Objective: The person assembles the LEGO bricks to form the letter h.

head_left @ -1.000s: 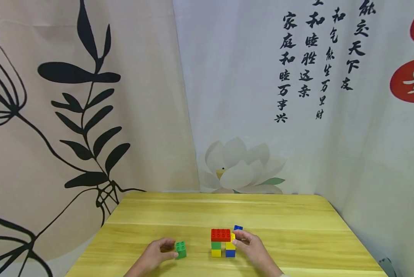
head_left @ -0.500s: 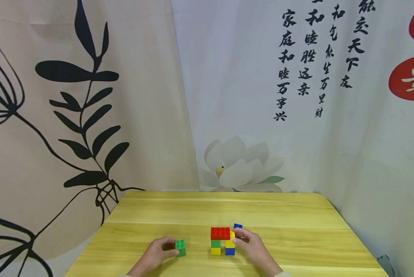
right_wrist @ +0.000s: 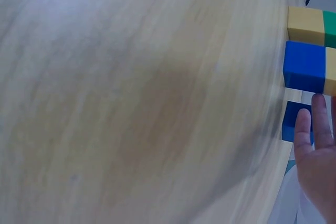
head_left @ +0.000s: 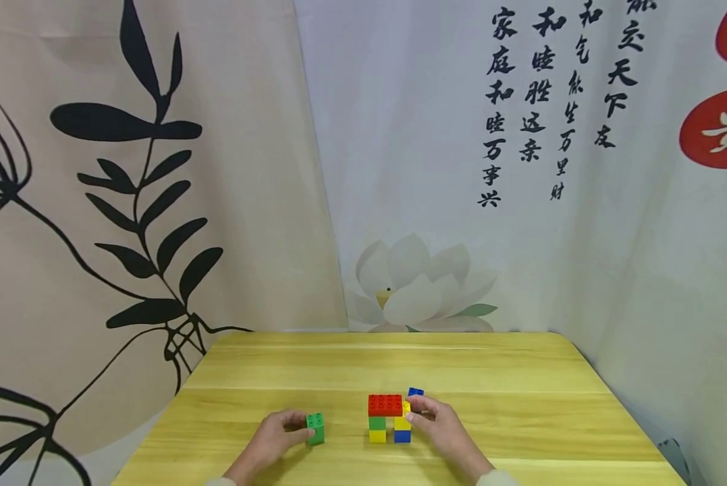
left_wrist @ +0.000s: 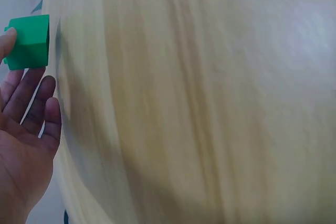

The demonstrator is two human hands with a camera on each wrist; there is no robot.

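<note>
My left hand (head_left: pixel 271 435) pinches a green toy brick (head_left: pixel 316 429) with studs on top, left of the small brick structure. In the left wrist view the thumb lies on the green brick (left_wrist: pixel 30 43) and the other fingers are loosely spread. The structure has a red brick (head_left: pixel 385 405) across two columns: green (head_left: pixel 377 423) over yellow (head_left: pixel 377 437), and yellow (head_left: pixel 401 423) over blue (head_left: pixel 402 437). My right hand (head_left: pixel 445 428) holds the structure's right side, thumb and fingertip at an upper yellow brick (head_left: pixel 407 408). Its grip lies outside the right wrist view.
Behind the structure, partly hidden by my right hand, a loose blue brick (head_left: pixel 416 391) lies on the wooden table (head_left: pixel 278 371). A printed curtain (head_left: pixel 266 169) hangs beyond the table's far edge.
My left thumb has come up onto the green brick's front face, and the brick has turned slightly. My right hand keeps its place at the structure. The head view has tilted slightly.
</note>
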